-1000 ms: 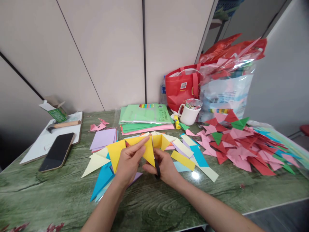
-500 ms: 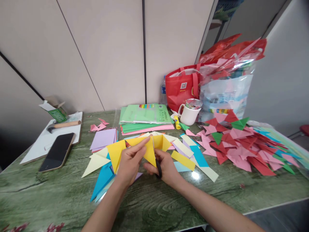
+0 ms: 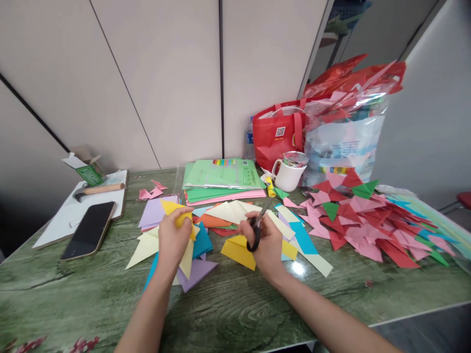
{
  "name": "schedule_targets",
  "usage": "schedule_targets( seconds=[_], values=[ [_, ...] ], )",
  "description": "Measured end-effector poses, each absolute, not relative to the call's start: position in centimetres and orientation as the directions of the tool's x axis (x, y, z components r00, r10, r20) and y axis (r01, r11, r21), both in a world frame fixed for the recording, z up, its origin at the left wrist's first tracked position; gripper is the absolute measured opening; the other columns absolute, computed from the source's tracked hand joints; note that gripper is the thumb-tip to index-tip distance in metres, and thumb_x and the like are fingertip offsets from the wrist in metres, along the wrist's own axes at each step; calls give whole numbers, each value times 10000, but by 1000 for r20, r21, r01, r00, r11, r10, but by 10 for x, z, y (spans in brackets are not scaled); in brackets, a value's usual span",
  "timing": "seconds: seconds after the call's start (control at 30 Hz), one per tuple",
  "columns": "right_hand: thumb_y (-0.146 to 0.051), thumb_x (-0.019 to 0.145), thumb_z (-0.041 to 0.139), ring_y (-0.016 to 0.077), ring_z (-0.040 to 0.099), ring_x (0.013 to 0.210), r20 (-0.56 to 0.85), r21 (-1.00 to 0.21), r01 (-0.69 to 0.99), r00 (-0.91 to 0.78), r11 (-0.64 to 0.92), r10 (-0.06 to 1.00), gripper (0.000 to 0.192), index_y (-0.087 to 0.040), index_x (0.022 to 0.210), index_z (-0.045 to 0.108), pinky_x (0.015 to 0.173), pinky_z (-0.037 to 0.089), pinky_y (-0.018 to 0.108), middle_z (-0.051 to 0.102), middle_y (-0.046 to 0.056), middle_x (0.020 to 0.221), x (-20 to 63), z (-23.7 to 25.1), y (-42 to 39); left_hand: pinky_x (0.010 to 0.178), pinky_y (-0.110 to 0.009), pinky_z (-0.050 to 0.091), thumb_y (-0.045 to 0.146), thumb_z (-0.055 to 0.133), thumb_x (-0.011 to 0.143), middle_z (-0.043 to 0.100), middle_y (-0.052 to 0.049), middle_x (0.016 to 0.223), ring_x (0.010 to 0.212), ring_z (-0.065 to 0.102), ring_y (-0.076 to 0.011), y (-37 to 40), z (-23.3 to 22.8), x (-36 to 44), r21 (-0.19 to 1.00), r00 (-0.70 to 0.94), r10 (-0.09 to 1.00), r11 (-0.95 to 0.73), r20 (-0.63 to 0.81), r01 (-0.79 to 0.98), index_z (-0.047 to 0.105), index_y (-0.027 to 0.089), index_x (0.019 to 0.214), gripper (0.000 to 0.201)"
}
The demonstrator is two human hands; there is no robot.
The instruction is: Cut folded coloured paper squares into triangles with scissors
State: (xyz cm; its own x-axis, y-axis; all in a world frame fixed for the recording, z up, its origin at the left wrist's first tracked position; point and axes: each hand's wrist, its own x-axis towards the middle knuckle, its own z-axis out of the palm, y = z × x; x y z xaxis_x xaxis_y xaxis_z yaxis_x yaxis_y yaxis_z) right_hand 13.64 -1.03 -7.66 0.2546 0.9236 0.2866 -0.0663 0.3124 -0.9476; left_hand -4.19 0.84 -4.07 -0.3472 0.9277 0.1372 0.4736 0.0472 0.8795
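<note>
My left hand (image 3: 173, 239) is closed on a folded piece of yellow paper (image 3: 170, 208), held over the pile of cut cream, blue and purple paper (image 3: 198, 274). In my right hand (image 3: 267, 245) are black-handled scissors (image 3: 254, 233), their blades pointing up and away from me. Another yellow folded paper (image 3: 237, 252) lies on the table just left of and below the right hand. Cream folded sheets (image 3: 228, 211) and orange paper (image 3: 215, 222) lie between the two hands, farther back. Paper strips (image 3: 303, 238) in blue and cream spread to the right of the scissors.
Green paper packs (image 3: 224, 174) lie at the back, with a glue stick (image 3: 270, 187) and white mug (image 3: 288, 175) beside them. Red and pink triangles (image 3: 368, 220) heap at the right before stuffed bags (image 3: 346, 142). A phone (image 3: 89, 230) and hammer (image 3: 99, 191) are at left.
My hands have moved apart. The left carried a yellow piece leftward to the paper pile; the right drew the scissors away, and another yellow piece now lies on the table.
</note>
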Motion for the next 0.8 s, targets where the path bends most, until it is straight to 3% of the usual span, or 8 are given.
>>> schedule_targets(
  seconds=[0.1, 0.2, 0.3, 0.53, 0.6, 0.67, 0.73, 0.8],
  values=[
    [-162, 720, 566, 215, 592, 885, 404, -889, 310, 190, 336, 895, 217, -203, 928, 523, 763, 441, 333, 636, 66, 945, 151, -79, 4, 641, -301, 464, 222, 441, 703, 705, -62, 818, 716, 637, -222, 10, -39, -48, 665, -261, 946, 70, 192, 744, 692, 179, 893, 318],
    [-71, 661, 530, 237, 608, 839, 309, -756, 607, -1, 246, 951, 260, -206, 882, 550, 714, 419, 319, 670, 48, 887, 159, -80, 11, 693, -318, 442, 226, 429, 724, 708, -74, 892, 815, 628, -252, 10, -39, -50, 568, -210, 966, 89, 150, 818, 690, 200, 811, 276],
    [-49, 656, 533, 220, 619, 780, 188, -623, 741, -170, 251, 967, 267, -213, 865, 555, 640, 381, 270, 679, 19, 814, 160, -79, 9, 661, -327, 431, 230, 455, 703, 710, -76, 794, 747, 628, -262, 12, -42, -59, 517, -163, 984, 99, 78, 850, 685, 210, 721, 232],
    [18, 572, 561, 240, 574, 881, 78, -505, 790, -360, 348, 930, 390, -188, 903, 567, 690, 330, 276, 666, 62, 899, 158, -81, 7, 690, -303, 430, 215, 501, 665, 690, -39, 711, 709, 624, -229, 10, -38, -88, 431, -70, 997, 77, -32, 899, 682, 240, 621, 189],
    [50, 543, 529, 228, 572, 854, 70, -512, 778, -384, 364, 921, 438, -189, 909, 564, 671, 328, 262, 669, 50, 873, 158, -81, 7, 726, -348, 428, 237, 487, 689, 678, -79, 830, 803, 615, -267, 8, -32, -86, 396, -127, 991, 102, 38, 913, 705, 234, 725, 220],
    [66, 521, 502, 217, 571, 835, 72, -527, 762, -402, 377, 913, 466, -191, 905, 562, 655, 333, 250, 667, 40, 863, 158, -81, 5, 788, -392, 415, 238, 464, 710, 628, -119, 1006, 946, 574, -300, 7, -27, -77, 384, -190, 956, 93, 224, 919, 709, 217, 836, 276],
    [72, 507, 478, 206, 570, 813, 79, -537, 751, -410, 386, 908, 474, -193, 891, 562, 642, 338, 241, 659, 31, 852, 156, -81, 3, 818, -367, 418, 225, 445, 725, 608, -118, 1045, 950, 573, -266, 8, -26, -65, 478, -169, 907, -40, 386, 878, 703, 188, 822, 278],
    [67, 505, 466, 186, 563, 759, 100, -608, 699, -403, 376, 910, 453, -192, 865, 558, 623, 343, 234, 641, 14, 815, 154, -80, 2, 741, -317, 453, 202, 431, 727, 660, -78, 864, 786, 608, -209, 9, -31, -51, 649, -55, 942, -186, 332, 738, 686, 181, 795, 265]
  ],
)
